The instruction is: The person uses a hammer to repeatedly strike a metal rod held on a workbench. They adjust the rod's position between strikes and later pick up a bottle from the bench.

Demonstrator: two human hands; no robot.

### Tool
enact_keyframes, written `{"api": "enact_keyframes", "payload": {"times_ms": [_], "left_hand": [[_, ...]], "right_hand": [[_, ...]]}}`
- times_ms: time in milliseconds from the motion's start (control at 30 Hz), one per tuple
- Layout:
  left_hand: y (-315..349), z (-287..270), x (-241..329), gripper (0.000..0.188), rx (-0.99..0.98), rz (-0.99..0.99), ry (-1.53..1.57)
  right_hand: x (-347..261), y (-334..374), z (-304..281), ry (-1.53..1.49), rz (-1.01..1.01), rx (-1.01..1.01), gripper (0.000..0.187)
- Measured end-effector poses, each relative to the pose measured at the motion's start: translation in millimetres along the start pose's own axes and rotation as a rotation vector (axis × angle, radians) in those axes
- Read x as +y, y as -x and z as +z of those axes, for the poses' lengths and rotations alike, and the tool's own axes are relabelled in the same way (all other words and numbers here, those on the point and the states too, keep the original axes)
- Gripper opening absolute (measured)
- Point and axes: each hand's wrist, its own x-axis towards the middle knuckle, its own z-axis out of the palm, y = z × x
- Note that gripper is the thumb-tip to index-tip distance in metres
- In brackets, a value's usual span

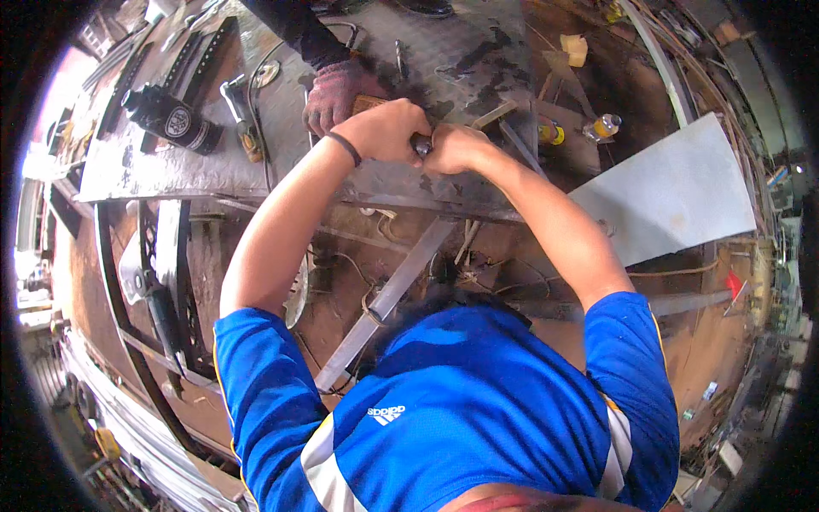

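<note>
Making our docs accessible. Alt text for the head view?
Bare left hand and right hand, close together, apparently grip a small dark rounded object over a worn grey metal table. A co-worker's dark red gloved hand is near the left hand; a black cylindrical bottle lies farther left.

The blue shirt [478,410] has a short white word [386,410], upside down, by slanted stripes [389,419]. Near the left edge of the counter [141,175], a black bottle [157,113] has a round white badge [177,121], too tiny to read.
</note>
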Motion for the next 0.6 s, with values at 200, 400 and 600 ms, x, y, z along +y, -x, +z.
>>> {"api": "enact_keyframes", "payload": {"times_ms": [200,400,600], "left_hand": [[18,9,-6,0.039,0.206,0.218,-0.137],[-6,-8,-9,0.050,-0.151,0.053,-0.171],[7,5,3,0.040,0.033,0.116,-0.349]], "right_hand": [[-12,6,14,0.016,0.082,0.087,0.054],[-28,21,14,-0.001,0.085,0.146,0.057],[-22,10,23,-0.010,0.177,0.085,0.044]]}}
